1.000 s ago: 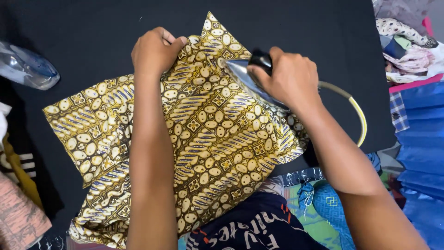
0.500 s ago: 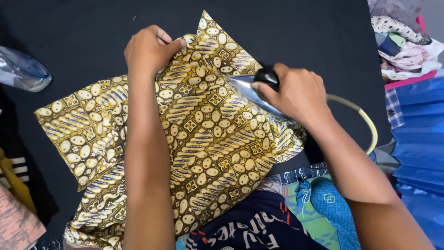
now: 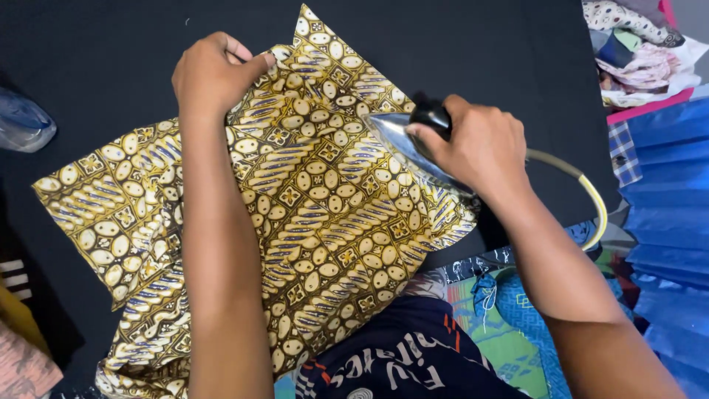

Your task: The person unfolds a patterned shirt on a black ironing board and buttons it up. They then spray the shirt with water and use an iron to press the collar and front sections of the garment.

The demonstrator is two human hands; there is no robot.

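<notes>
A gold and brown patterned batik cloth lies spread on a black ironing surface. My left hand pinches the cloth's far edge near its top corner. My right hand grips the black handle of a metal iron, which rests on the right part of the cloth with its tip pointing left. A pale cord curves away from the iron to the right.
A clear plastic bottle lies at the left edge. A heap of folded clothes sits at the top right beside blue fabric. More coloured garments lie near the front edge.
The iron and my right hand have slid slightly to the right and down over the cloth. My left hand keeps its hold on the far edge.
</notes>
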